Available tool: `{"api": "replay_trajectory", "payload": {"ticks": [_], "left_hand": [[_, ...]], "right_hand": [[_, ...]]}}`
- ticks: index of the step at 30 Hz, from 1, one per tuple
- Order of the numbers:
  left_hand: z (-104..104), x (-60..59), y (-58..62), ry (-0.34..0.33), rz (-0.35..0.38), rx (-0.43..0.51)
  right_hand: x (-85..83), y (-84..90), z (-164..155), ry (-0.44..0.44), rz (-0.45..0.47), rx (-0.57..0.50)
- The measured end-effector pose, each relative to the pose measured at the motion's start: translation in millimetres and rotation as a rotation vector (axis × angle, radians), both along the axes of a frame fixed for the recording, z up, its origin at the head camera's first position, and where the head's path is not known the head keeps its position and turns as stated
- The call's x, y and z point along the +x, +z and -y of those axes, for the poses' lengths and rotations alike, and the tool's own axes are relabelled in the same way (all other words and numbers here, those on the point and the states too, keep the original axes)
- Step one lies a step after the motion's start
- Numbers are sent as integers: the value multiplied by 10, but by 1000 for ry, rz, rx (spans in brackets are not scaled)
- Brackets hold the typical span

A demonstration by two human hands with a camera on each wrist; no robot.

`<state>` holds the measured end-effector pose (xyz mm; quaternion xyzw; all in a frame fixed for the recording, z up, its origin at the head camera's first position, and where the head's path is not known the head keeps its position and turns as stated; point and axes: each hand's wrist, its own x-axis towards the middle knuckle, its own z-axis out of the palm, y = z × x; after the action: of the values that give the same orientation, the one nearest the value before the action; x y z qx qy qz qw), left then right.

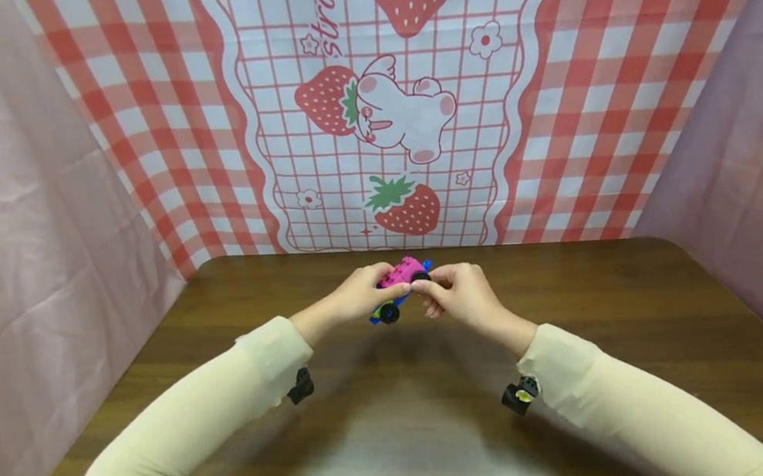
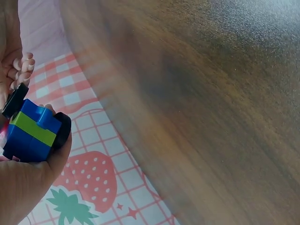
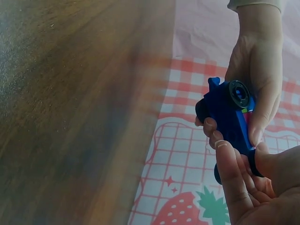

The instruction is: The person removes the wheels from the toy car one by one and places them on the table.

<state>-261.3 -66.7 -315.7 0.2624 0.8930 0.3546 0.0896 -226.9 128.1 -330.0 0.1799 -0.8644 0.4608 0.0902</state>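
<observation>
A small toy car point(image 1: 404, 271) built of bricks is held up over the table, pink on top with a blue and lime-green base. My left hand point(image 1: 359, 293) grips its body from the left, thumb along the near side. With thumb and fingers, my right hand point(image 1: 465, 291) pinches a black wheel point(image 1: 420, 276) at the car's right end. Another black wheel point(image 1: 389, 313) shows at the lower left. In the right wrist view the blue underside point(image 3: 227, 123) faces the camera. The left wrist view shows the blue and green end point(image 2: 33, 129).
The brown wooden table point(image 1: 401, 422) lies below the hands. A red-and-white checked strawberry cloth point(image 1: 385, 137) hangs behind it, with pale pink curtains point(image 1: 24, 229) at both sides. Small black wrist cameras point(image 1: 302, 386) sit under the sleeves.
</observation>
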Motion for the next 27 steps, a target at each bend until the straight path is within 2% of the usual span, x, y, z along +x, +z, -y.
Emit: {"api": "replay_trajectory", "payload": {"ticks": [4,12,14,17,20,27], "left_hand": [[1,-15,-38,13,-4,-6],[2,9,-36,74,21,20],[10,8,-37,82,28,26],[23,2,-18,73,37,45],[23,-2,14,52,44,53],[4,2,9,56,60,52]], "right_hand": [[1,-43,16,-9,4,-23],[-49,-39,55,5,-7,-67],[-63,-33,64,21,17,-95],[-85,-5,61,57,97,-177],[-89,24,38,51,167,-271],[-77,26,16,7,187,-435]]}}
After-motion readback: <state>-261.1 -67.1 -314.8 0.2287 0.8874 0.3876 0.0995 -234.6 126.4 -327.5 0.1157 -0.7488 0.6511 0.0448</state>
